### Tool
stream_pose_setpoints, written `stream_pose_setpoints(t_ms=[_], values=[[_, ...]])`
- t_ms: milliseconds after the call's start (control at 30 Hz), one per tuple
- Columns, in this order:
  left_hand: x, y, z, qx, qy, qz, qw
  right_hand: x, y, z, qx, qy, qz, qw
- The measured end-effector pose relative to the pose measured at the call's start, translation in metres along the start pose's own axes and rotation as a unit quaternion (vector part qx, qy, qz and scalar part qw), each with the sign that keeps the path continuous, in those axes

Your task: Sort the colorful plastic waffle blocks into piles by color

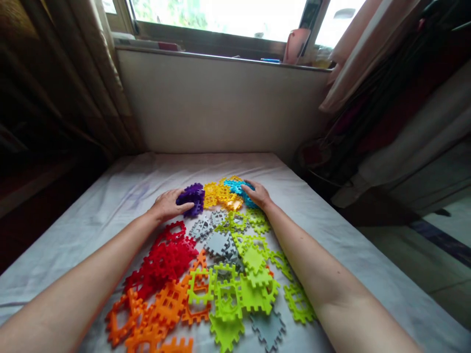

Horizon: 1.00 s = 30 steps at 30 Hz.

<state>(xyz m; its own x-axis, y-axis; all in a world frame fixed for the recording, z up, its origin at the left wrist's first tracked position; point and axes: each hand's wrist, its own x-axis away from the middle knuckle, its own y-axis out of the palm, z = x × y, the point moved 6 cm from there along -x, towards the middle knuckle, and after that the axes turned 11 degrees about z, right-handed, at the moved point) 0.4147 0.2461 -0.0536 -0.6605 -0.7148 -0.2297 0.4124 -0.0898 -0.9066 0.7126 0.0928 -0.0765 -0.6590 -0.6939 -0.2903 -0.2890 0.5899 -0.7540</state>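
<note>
My left hand (169, 204) is curled round a small pile of purple interlocking plastic tiles (196, 198), its thumb on the near side. My right hand (259, 194) bends its fingers over blue interlocking tiles (234, 186), partly covering them. Between the two hands lie yellow tiles (217, 194), some with window-like lattices. Nearer to me are grey tiles (218, 243) and a wide spread of lime green tiles (253, 260). Red tiles (165, 262) are heaped beside my left forearm, with orange tiles (169, 301) in front of them.
A pale sheet (136, 189) covers the bed-like surface, which ends at a white panel (221, 103) below a window. A pink cup (295, 45) stands on the sill. Curtains (91, 63) hang at left, and clothes (390, 98) hang at right.
</note>
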Motion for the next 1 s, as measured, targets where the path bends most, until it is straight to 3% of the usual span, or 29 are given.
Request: stream_pose_setpoints(t_ms=[167, 333, 467, 567, 633, 700, 800, 867, 933, 1000], values=[[0.028, -0.018, -0.003, 0.016, 0.024, -0.010, 1.000, 0.034, 0.031, -0.066, -0.130, -0.051, -0.079, 0.987], [0.067, -0.050, -0.034, 0.031, -0.019, 0.011, 0.999, 0.080, 0.049, -0.152, -0.220, -0.108, -0.130, 0.961], [0.109, -0.069, -0.062, 0.055, -0.065, 0.039, 0.996, 0.123, 0.049, -0.213, -0.223, -0.171, -0.163, 0.946], [0.147, -0.081, -0.074, 0.080, -0.086, 0.080, 0.990, 0.145, 0.034, -0.234, -0.255, -0.193, -0.191, 0.928], [0.175, -0.085, -0.076, 0.110, -0.091, 0.089, 0.986, 0.150, 0.013, -0.223, -0.265, -0.179, -0.187, 0.929], [0.203, -0.087, -0.073, 0.121, -0.078, 0.076, 0.987, 0.151, -0.017, -0.189, -0.234, -0.156, -0.145, 0.948], [0.245, -0.084, -0.060, 0.077, -0.013, 0.034, 0.996, 0.162, -0.070, -0.107, -0.085, -0.092, -0.034, 0.991], [0.270, -0.074, -0.046, 0.041, 0.036, -0.003, 0.999, 0.184, -0.098, -0.052, -0.003, -0.035, -0.003, 0.999], [0.288, -0.061, -0.030, 0.012, 0.066, -0.020, 0.998, 0.214, -0.111, -0.015, 0.023, -0.004, -0.001, 1.000], [0.294, -0.049, -0.013, 0.001, 0.074, 0.001, 0.997, 0.243, -0.106, 0.001, 0.039, -0.001, -0.011, 0.999]])
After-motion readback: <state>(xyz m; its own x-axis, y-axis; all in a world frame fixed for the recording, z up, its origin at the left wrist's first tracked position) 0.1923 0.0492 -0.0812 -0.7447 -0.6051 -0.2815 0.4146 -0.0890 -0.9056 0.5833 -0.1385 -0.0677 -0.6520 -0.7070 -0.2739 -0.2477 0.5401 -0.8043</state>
